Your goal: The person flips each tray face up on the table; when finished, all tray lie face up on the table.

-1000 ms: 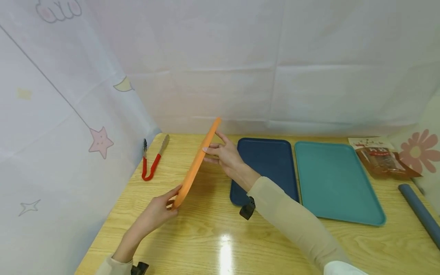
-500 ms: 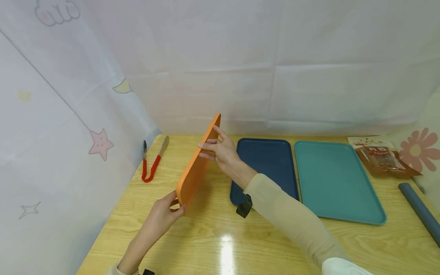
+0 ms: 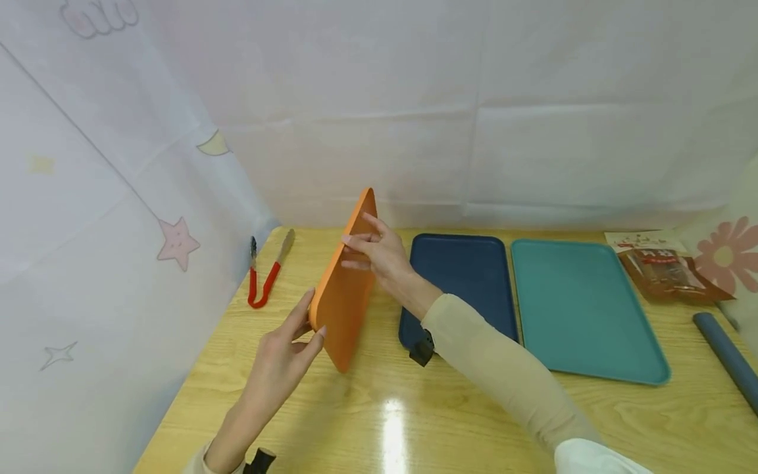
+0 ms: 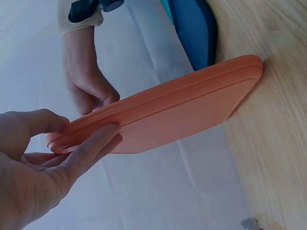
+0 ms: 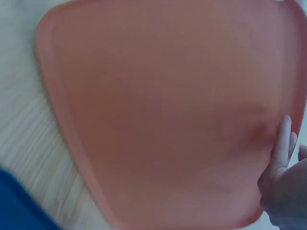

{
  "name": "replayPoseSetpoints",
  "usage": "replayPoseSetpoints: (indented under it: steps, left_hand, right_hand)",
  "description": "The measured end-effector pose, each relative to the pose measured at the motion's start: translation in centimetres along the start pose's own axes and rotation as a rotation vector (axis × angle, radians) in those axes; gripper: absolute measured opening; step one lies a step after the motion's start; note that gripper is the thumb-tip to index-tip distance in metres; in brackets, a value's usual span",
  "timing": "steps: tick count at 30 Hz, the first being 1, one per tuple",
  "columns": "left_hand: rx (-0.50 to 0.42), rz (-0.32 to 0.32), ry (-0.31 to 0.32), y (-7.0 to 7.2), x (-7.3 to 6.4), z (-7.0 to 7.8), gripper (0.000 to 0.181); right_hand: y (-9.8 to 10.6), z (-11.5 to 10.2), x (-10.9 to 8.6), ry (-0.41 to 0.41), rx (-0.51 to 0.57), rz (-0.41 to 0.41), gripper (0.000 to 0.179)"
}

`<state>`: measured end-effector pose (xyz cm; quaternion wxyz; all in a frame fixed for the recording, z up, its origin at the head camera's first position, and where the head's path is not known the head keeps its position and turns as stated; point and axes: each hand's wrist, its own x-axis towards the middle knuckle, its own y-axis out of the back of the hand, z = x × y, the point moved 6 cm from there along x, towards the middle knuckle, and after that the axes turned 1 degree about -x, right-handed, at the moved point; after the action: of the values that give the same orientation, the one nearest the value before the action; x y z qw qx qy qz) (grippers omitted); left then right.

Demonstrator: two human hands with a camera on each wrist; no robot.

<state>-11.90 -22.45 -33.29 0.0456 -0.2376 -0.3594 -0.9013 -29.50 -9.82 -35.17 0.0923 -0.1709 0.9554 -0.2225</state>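
Observation:
An orange tray (image 3: 345, 299) stands tilted on its side at left centre, its inner face turned right, its lower edge close over the wooden table. My left hand (image 3: 281, 362) grips the near upper corner; in the left wrist view the thumb is on one side of the rim (image 4: 187, 86) and the fingers on the other. My right hand (image 3: 381, 253) lies against the tray's inner face near the far upper edge, fingers mostly straight. The right wrist view shows its fingers (image 5: 282, 143) flat along the rim.
Red-handled tongs (image 3: 263, 283) lie behind at left. A dark blue tray (image 3: 462, 283) and a teal tray (image 3: 586, 303) lie flat to the right. Past them are a brown food packet (image 3: 666, 270) and a dark grey roll (image 3: 725, 359). Curtains (image 3: 385, 99) hang behind the table.
The orange tray has turned from nearly edge-on so its inner face shows more to the right, and its near upper corner has risen. My left hand has moved up with it.

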Motion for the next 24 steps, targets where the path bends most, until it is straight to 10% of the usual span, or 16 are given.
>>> replayPoseSetpoints:
  steps: [5,14,24]
  left_hand:
    - [-0.026,0.059,0.086,0.7,0.2,-0.3,0.058]
    - [-0.196,0.102,0.307,2.0,-0.2,-2.4,0.053]
    - [-0.368,0.107,0.457,3.3,0.2,-4.4,0.052]
  right_hand:
    - [2.2,2.5,0.3,-0.036,-0.174,-0.009,0.066]
    - [6.2,8.5,0.2,-0.213,-0.857,-0.173,0.061]
    - [8.0,9.4,1.5,-0.294,-0.759,-0.111,0.073]
